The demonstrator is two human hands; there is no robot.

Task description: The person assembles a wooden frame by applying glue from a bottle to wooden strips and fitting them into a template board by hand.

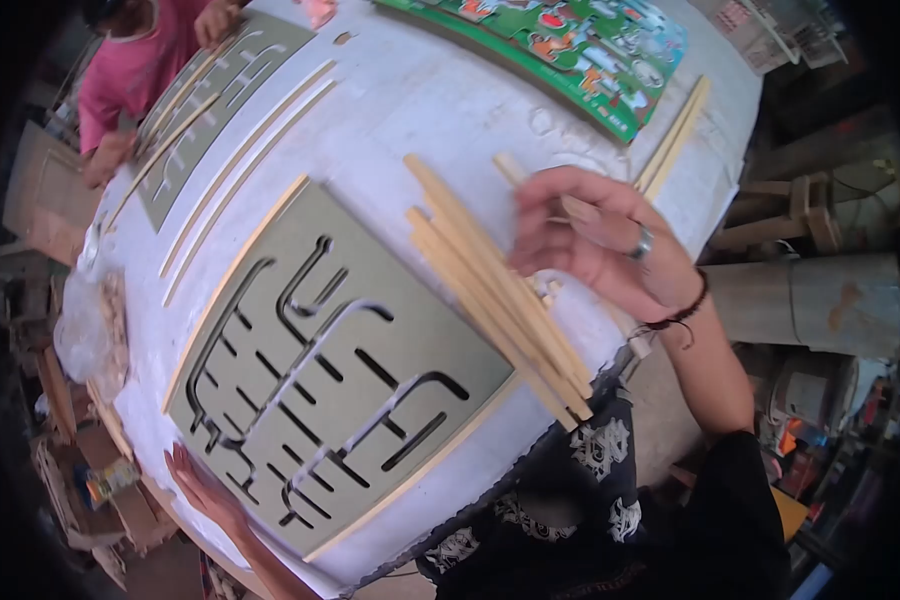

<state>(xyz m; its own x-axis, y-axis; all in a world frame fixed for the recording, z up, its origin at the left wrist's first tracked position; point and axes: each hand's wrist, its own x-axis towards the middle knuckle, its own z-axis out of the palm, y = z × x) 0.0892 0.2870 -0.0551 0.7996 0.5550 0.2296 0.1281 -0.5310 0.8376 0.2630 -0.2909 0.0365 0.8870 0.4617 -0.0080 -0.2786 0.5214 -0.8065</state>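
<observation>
A grey-green panel with many slots cut through it lies on the white tabletop. Pale wooden strips run along two of its edges. My left hand rests at the panel's near-left edge, its fingers stretched out. Over the table, right of the panel, my right hand is raised with its fingers curled in and the thumb near them. Whatever is between those fingers is too small to make out. Just left of this hand, a loose bundle of wooden strips lies partly across the panel's right edge. One strip end shows beside the fingertips.
Across the table, a person in a pink top handles strips at a second slotted panel. Two long strips lie between the panels. A green printed board lies at the far side, with more strips near the right edge.
</observation>
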